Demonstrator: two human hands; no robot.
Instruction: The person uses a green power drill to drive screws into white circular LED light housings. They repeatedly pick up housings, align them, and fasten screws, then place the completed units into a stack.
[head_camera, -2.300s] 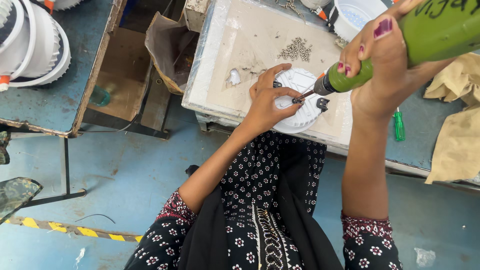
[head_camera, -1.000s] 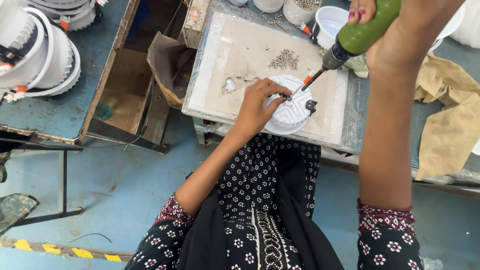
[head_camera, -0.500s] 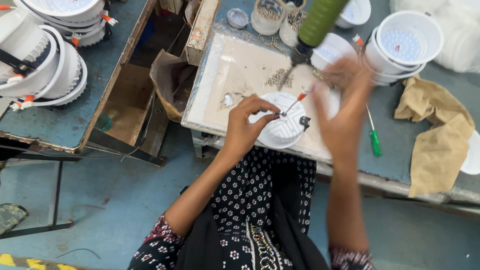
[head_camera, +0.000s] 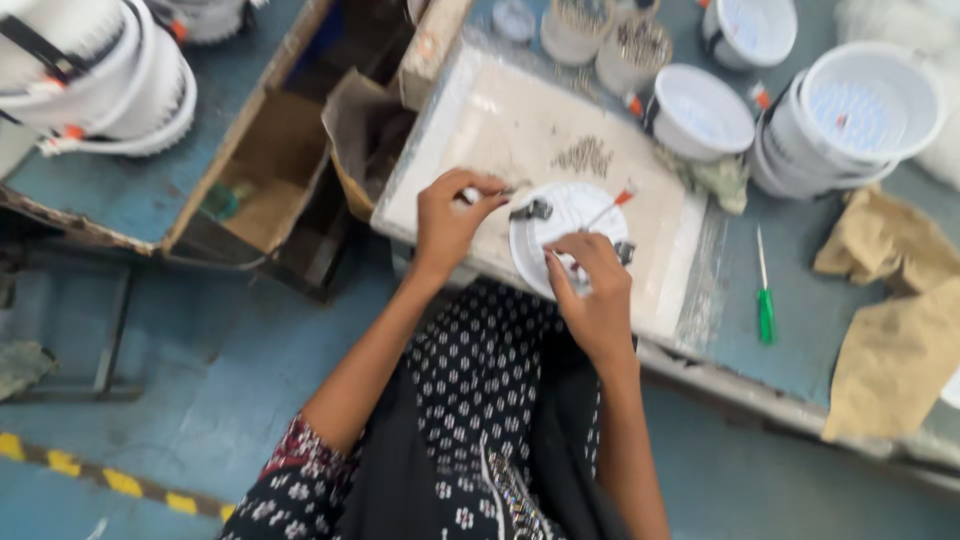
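The right hand (head_camera: 592, 290) covers part of the white disc (head_camera: 560, 225). The small piece in the left hand's (head_camera: 450, 215) grip is too blurred to tell.

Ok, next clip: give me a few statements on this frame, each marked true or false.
1. The right hand rests on the round white fixture. True.
2. The right hand holds a green power driver. False: none is in view; its fingers lie on the fixture.
3. A green-handled screwdriver lies on the blue bench, right of the board. True.
4. The left hand hangs below the bench. False: it is at the board, fingertips pinched by the fixture's rim.
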